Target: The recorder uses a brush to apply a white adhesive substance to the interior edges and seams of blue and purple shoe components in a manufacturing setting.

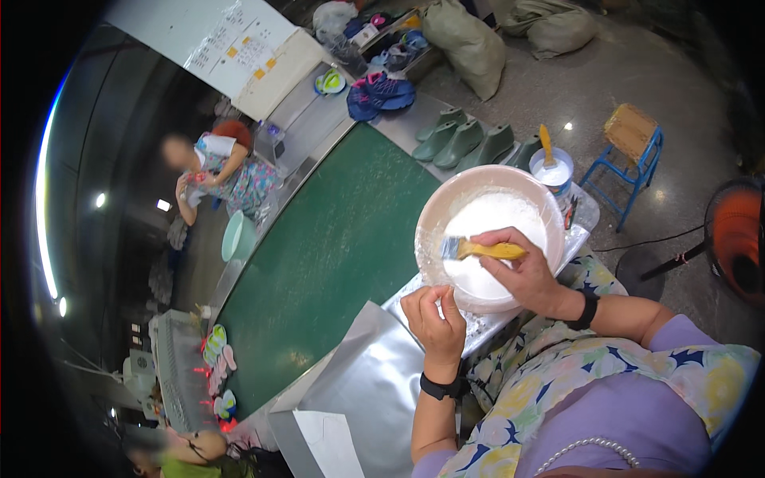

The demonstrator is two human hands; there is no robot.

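Observation:
My right hand (pixel 522 271) grips a flat paintbrush (pixel 492 250) by its yellow handle. The brush is held over a pink basin (pixel 428 215) with white powder or paste (pixel 494 219) inside; its bristles point left, toward the basin's inner wall. Close to the near left rim of the basin, my left hand (pixel 436 320) is closed with the fingers curled and the thumb against them. What it pinches, if anything, is hidden. Beyond the basin stands a small tub (pixel 554 171) of white stuff with another yellow-handled brush (pixel 545 143) standing in it.
A green conveyor belt (pixel 327 247) runs left of the basin. Green shoe lasts (pixel 470 143) and dark blue shoes (pixel 381 94) line its far end. Silver sheeting (pixel 351 382) lies nearer me. A stool (pixel 629 151) and an orange fan (pixel 733 231) stand right. Another person (pixel 231 171) sits across the belt.

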